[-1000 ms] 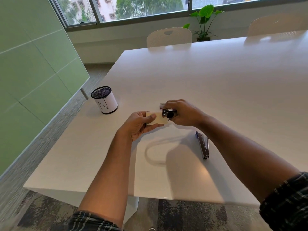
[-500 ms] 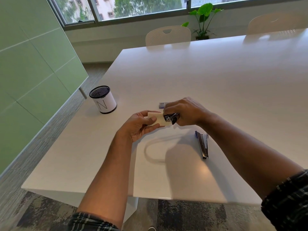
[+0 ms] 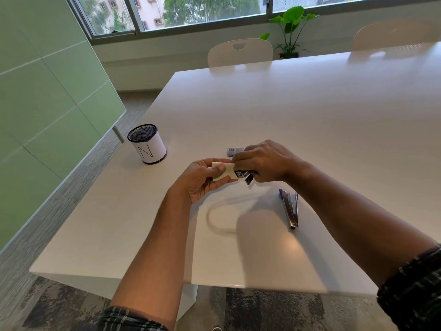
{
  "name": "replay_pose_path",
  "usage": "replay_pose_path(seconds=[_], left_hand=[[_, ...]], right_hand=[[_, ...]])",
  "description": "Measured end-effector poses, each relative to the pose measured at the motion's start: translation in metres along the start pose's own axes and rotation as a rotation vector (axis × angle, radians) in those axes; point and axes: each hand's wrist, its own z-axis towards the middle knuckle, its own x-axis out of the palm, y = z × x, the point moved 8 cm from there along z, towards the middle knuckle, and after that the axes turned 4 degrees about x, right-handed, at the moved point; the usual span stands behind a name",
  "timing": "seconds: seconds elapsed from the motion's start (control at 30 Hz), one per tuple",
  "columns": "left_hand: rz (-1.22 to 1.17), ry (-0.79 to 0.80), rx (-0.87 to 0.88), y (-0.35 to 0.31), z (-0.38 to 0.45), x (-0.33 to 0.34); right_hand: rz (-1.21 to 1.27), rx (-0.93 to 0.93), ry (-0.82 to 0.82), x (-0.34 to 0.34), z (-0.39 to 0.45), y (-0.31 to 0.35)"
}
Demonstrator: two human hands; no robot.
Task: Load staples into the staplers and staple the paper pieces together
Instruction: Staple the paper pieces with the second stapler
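Two staplers are showing, and only one is being worked: the nearer one, a second stapler [image 3: 290, 209], is lying untouched on the white table [image 3: 310, 130] just beside the right forearm, and whether it is carrying staples I cannot tell. A little farther out, the left hand [image 3: 202, 180] is pinching a small stack of cream paper pieces [image 3: 223, 172] between thumb and curled fingers, holding it clear of the table, while the right hand [image 3: 265, 163] is clenching round the small dark stapler [image 3: 244, 176], whose metal mouth is sitting at the right edge of the stack. Judging by that pose, the stapling of this stack is under way, so loading of this stapler is probably done already; no staple is visible in the paper, so whether the press is finished I cannot say. Left to do, as I judge it, are checking the bind and bringing the other stapler into use. Just beyond the right hand's knuckles a small staple box [image 3: 235, 151] is resting on the table, partly hidden. Off to the left a mesh pen cup [image 3: 147, 144] marked with an N is standing well apart from the work and blocking nothing. Farthest away, white chairs [image 3: 239, 52] and a potted plant [image 3: 290, 29] are sitting under the window
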Motion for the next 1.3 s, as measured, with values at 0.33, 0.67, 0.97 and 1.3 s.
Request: replay_pose_path(seconds=[0.33, 0.67, 0.97, 1.3], left_hand=[[-0.05, 0.036, 0.032, -0.003, -0.001, 0.007], [0.044, -0.085, 0.083, -0.002, 0.001, 0.0], [0.079, -0.111, 0.15, -0.01, 0.001, 0.001], [0.182, -0.149, 0.051, -0.002, -0.004, -0.001]], right_hand=[[-0.078, -0.105, -0.019, -0.009, 0.0, 0.006], [0.273, 0.26, 0.039, -0.012, 0.005, -0.015], [0.774, 0.652, -0.015, -0.001, -0.009, -0.039], [0.832, 0.805, -0.051, 0.016, -0.018, -0.049]])
